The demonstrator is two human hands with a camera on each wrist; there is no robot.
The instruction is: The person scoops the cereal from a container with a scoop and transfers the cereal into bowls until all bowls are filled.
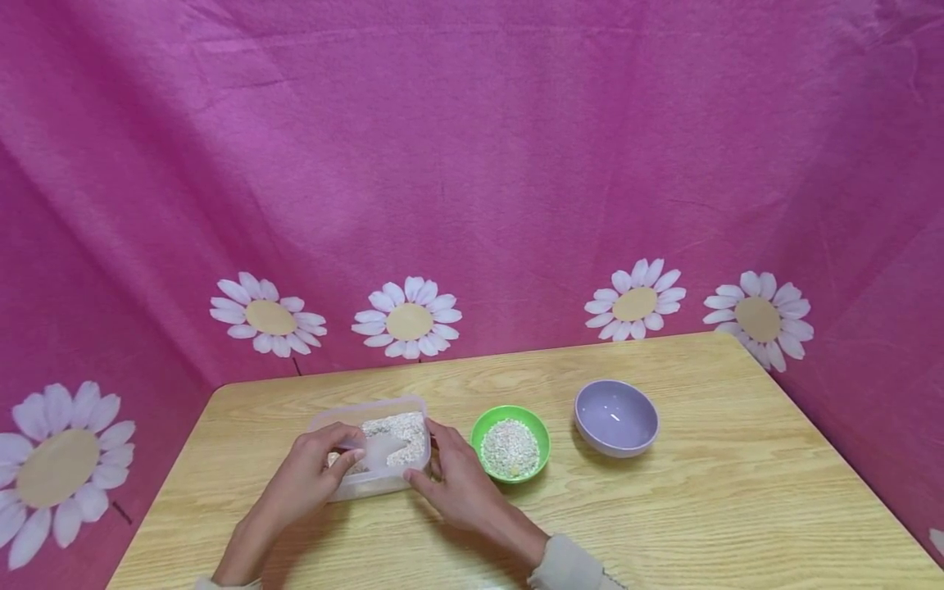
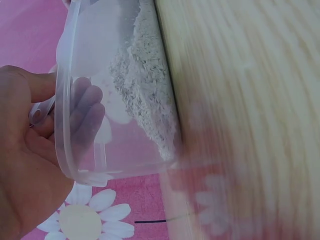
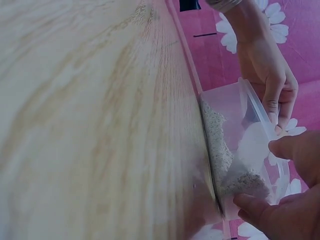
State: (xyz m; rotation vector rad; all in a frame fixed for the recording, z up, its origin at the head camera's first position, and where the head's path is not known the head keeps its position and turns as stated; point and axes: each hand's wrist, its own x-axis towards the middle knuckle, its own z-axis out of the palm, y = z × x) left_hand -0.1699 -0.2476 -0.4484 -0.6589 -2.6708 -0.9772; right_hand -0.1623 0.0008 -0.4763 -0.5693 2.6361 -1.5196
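Now the left hand [image 1: 306, 475] grips the tub [image 1: 372, 447] rim at nine o'clock, the right hand [image 1: 457, 483] pinching its three o'clock side, steadying the grain on the worktop [image 1: 701, 508].

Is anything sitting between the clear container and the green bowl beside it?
Only the right hand, which grips the clear container on its bowl-facing side. Otherwise bare table separates it from the green bowl.

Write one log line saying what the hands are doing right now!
left hand: grips clear tub rim | right hand: holds tub's side | tub: grain inside, on table | green bowl: grain | purple bowl: empty
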